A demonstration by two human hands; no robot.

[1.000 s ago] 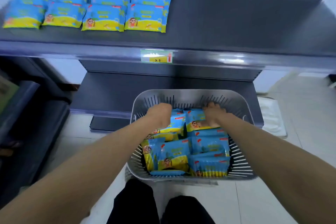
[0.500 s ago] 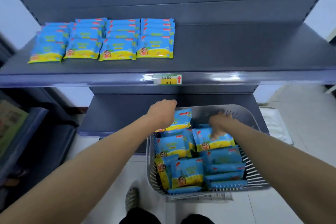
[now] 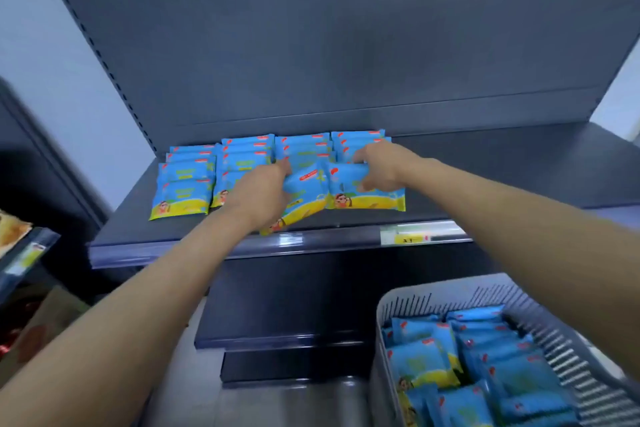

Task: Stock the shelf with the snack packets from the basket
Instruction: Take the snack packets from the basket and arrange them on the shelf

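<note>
**Shelf stocking, head view.** The left hand (image 3: 259,196) and right hand (image 3: 384,166) reach over the front of the shelf (image 3: 502,177), and each grip is closed on one snack packet. The left packet (image 3: 306,189) is tilted, with its lower corner overhanging the shelf's front edge. The right packet (image 3: 367,199) lies nearly flat at the front of the rightmost column; whether it already rests there cannot be told. Holding each packet by its upper part probably lets it be laid in front of the stocked rows (image 3: 187,180), which overlap like shingles so that each printed face shows. The packets are flat blue pillow packs with a yellow lower band, a cartoon figure and red marks near the top. More lie loosely piled in the grey slotted basket (image 3: 561,343), lower right, below the shelf, so the task appears partly done.
</note>
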